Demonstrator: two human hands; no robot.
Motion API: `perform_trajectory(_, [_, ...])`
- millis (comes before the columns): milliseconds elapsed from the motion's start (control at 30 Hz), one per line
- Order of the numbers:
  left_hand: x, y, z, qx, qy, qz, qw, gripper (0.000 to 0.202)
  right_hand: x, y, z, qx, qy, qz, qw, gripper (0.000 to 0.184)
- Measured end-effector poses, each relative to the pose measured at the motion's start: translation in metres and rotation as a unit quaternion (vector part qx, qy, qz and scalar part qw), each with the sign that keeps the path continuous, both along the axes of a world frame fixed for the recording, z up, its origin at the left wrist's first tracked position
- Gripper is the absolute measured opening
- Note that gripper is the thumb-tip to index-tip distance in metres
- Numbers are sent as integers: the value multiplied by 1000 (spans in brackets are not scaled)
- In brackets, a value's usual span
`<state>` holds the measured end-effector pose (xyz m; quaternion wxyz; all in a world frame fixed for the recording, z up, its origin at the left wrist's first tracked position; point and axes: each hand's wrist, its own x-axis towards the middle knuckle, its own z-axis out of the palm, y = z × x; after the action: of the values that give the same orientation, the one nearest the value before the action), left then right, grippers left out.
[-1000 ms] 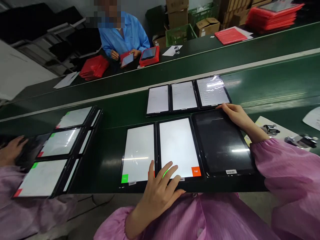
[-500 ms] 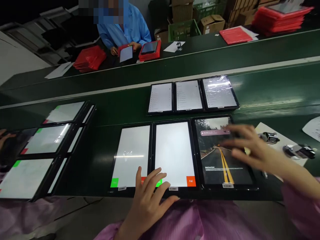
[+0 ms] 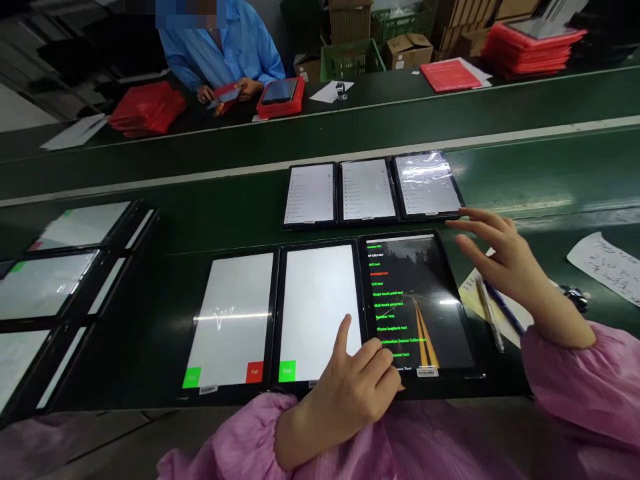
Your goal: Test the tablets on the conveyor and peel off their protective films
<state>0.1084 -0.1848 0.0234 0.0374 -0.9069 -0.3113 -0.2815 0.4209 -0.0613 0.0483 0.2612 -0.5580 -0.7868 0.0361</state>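
Note:
Three tablets lie side by side before me. My left hand is over the middle tablet, its index finger stretched out at the white screen and the other fingers loosely curled, holding nothing. That hand hides the screen's lower right. The left tablet has a scribbled line, a green box and a red "Fail" box on white. On the right tablet, a list of mostly green test names overlies a road picture. My right hand hovers past its upper right corner, fingers spread and empty.
Behind stands a row of three tablets with white list screens. More tablets lie at left. Pens and paper are at right. Across the bench, a person in blue handles a red-edged item beside red stacks.
My left hand has moved right and now points with its index finger. My right hand has drawn back off the right tablet, whose lock screen has given way to a test list.

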Motion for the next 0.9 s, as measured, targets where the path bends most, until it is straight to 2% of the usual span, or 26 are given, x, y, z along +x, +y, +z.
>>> perform_trajectory(167, [-2,-1,5,9,25,-17,999,28,-3,-52,13,50,40,5,998,27])
perform_trajectory(233, [-4,3,11,34,54,-54,996,26,-1,-76,16,57,43,0,997,21])
perform_trajectory(333, [-5,16,25,71,95,-121,986,20,1,-98,16,47,52,-11,997,23])
perform_trajectory(400, [-3,26,34,81,111,-149,979,20,0,-100,10,41,44,19,998,26])
perform_trajectory(500, [0,35,44,90,121,-160,976,20,-10,-86,-7,44,-11,88,995,31])
perform_trajectory(633, [-1,32,50,83,133,-152,976,17,-21,-63,-25,60,-102,71,991,43])
perform_trajectory(700, [-1,33,50,78,135,-152,976,18,-21,-60,-24,68,-103,65,990,41])
perform_trajectory(767, [1,43,52,81,130,-148,977,22,-17,-64,-16,78,-67,64,993,39])
perform_trajectory(833, [4,69,54,84,128,-130,980,25,-13,-74,-6,83,-25,47,995,46])
perform_trajectory(900, [6,108,58,49,146,-86,984,25,-10,-88,2,73,9,21,997,51])
